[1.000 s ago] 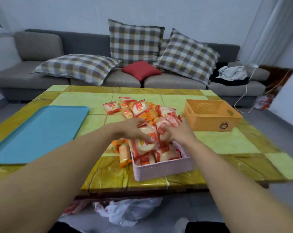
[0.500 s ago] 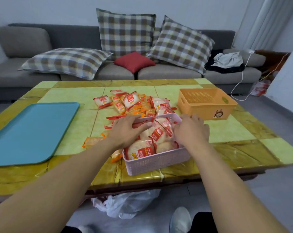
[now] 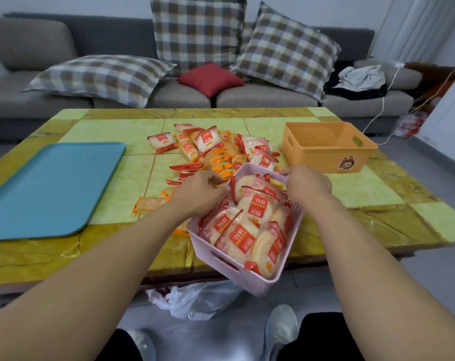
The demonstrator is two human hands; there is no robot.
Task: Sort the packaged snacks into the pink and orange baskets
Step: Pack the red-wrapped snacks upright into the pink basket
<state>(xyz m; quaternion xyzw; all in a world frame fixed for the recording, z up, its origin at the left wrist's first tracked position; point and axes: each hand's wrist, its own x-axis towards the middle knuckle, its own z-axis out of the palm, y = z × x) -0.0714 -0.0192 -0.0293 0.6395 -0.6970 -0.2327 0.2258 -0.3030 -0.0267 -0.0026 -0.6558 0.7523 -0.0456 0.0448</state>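
The pink basket point(image 3: 222, 259) is tipped toward me, its far end raised, its near end hanging past the table's front edge. Red-and-white snack packets point(image 3: 255, 209) fill it. My left hand point(image 3: 199, 190) grips the basket's far-left rim with curled fingers. My right hand point(image 3: 308, 185) grips the far-right rim. Behind the basket lies a loose pile of red and orange packets point(image 3: 216, 149) on the table. The orange basket point(image 3: 325, 155) stands at the right, with nothing in it.
A blue tray point(image 3: 51, 188) lies flat on the left of the green and yellow table point(image 3: 377, 217). A white plastic bag point(image 3: 195, 300) lies on the floor under the table's front edge. A grey sofa with checked cushions is behind.
Both hands moved from the packets to the pink basket's far rim and lifted it, tipping the basket toward me and over the table's edge. The camera view dropped lower.
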